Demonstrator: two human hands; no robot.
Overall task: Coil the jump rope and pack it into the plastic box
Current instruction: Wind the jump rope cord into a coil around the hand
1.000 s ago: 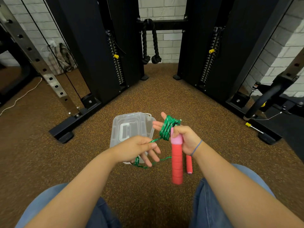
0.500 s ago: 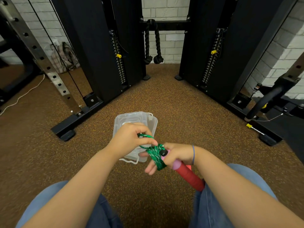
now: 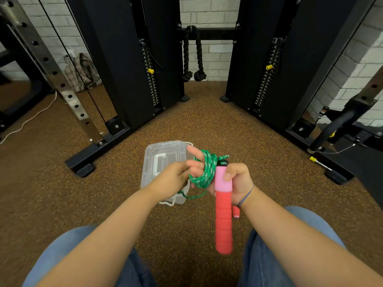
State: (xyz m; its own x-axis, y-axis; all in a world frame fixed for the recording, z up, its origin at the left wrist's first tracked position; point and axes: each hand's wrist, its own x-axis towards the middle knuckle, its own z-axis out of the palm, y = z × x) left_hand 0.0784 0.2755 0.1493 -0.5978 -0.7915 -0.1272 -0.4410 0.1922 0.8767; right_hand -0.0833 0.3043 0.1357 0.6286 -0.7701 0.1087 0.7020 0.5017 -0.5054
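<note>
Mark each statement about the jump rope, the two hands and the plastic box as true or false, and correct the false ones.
1. The green braided rope is wound around the right hand's fingers. True.
2. The clear plastic box on the floor has its lid off. False: the lid, with its handle, is on.
3. The right hand holds the red and pink foam handle. True.
4. The left hand is resting flat on the brown speckled floor. False: it is raised, at the rope beside the right hand.
5. The second red handle is already inside the box. False: it shows below the right wrist.
</note>
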